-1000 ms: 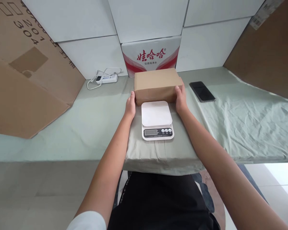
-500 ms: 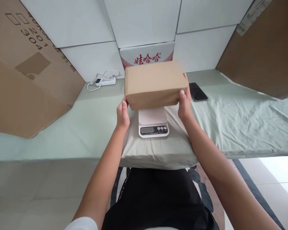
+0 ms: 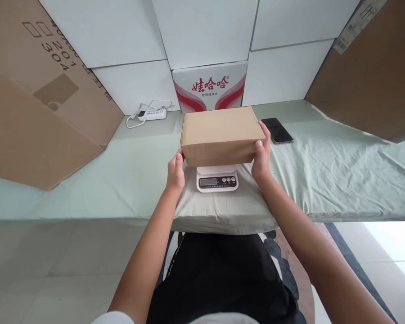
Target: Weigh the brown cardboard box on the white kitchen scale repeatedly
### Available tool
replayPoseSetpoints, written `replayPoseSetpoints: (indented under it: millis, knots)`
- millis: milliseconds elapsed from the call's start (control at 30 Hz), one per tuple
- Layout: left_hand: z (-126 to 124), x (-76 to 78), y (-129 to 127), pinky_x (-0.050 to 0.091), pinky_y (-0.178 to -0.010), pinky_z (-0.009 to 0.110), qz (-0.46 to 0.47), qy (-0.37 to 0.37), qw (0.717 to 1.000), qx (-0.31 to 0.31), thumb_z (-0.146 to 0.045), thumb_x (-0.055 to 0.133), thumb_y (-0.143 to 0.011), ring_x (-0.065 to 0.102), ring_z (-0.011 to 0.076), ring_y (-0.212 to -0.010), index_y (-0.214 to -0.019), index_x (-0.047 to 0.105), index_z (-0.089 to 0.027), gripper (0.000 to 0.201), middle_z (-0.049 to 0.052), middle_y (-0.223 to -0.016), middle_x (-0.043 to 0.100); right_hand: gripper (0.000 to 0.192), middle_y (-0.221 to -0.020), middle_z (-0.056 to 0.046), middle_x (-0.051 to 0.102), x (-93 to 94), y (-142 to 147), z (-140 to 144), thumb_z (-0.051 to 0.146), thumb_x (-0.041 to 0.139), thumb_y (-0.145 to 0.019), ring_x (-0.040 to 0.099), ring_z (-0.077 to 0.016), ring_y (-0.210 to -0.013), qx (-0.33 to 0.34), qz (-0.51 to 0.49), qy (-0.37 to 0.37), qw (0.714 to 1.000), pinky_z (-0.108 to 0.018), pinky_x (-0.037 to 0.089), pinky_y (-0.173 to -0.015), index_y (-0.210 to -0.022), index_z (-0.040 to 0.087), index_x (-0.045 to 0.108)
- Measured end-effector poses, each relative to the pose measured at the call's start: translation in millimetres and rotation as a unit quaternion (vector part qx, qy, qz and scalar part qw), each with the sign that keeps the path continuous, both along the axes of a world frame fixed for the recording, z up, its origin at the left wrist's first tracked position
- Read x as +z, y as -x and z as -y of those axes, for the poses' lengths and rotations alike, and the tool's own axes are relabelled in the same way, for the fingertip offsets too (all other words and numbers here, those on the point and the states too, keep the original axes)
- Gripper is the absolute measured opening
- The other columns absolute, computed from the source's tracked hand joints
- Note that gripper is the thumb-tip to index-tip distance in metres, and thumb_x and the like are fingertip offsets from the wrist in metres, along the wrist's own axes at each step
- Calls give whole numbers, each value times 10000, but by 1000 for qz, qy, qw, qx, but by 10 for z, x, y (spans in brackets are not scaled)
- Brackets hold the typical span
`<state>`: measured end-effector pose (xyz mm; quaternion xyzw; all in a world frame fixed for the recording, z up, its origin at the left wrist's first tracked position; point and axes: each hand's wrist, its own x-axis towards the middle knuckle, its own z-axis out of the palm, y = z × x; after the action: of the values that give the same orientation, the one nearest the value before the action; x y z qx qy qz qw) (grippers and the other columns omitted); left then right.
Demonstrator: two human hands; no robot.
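Note:
A closed brown cardboard box (image 3: 222,128) is held between my two hands, over a white kitchen scale (image 3: 217,182). My left hand (image 3: 176,172) grips the box's near left corner, thumb at the front and the other fingers mostly hidden. At the right end, my right hand (image 3: 262,155) has its thumb on the front face and its fingers around the side. The box covers most of the scale's platform, and I cannot tell whether the two touch. The scale's display and its row of buttons show in front of the box; no digits are readable.
Behind stands a white carton (image 3: 210,87) with red print against white panels. A dark phone (image 3: 277,130) lies to the right, a white power strip with cable (image 3: 152,114) to the left. Large cardboard boxes (image 3: 16,121) flank both sides. A pale green cloth (image 3: 131,180) covers the table.
Both hands have lowered the box toward the scale and nearer to me. More of the red-printed carton behind shows now, and less of the scale's platform.

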<state>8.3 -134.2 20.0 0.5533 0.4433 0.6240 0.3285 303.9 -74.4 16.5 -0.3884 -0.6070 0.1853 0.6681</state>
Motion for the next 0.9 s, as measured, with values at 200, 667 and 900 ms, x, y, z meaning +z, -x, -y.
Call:
replayPoseSetpoints:
  millis: [200, 667, 900]
  knots:
    - [32, 52, 8, 565, -1310, 526, -2, -12, 1000, -7, -931, 409, -1048, 695, 391, -1566, -1404, 835, -250, 879, 151, -1537, 816, 848, -1731, -59, 614, 123, 45, 143, 933, 498, -975, 507, -430, -1687, 12, -6, 17, 1000, -735, 369, -1436, -1643, 416, 568]
    - [-368, 385, 73, 526, -1363, 528, 18, -72, 997, -22, -963, 410, -1026, 625, 399, -1646, -1457, 808, -276, 903, 129, -1555, 805, 895, -1864, 46, 508, 564, 54, -146, 982, 437, -983, 335, -412, -1828, 46, -2, 0, 999, -695, 247, -1519, -1719, 479, 532]
    - [-1309, 43, -19, 540, -1341, 535, 48, -15, 999, -12, -1055, 491, -913, 658, 414, -1605, -1401, 795, -236, 1000, 165, -1504, 818, 1148, -1918, -20, 436, 378, 128, -920, 1075, 529, -839, 284, -406, -1848, 62, -20, 61, 996, -673, 202, -1533, -1774, 413, 448]
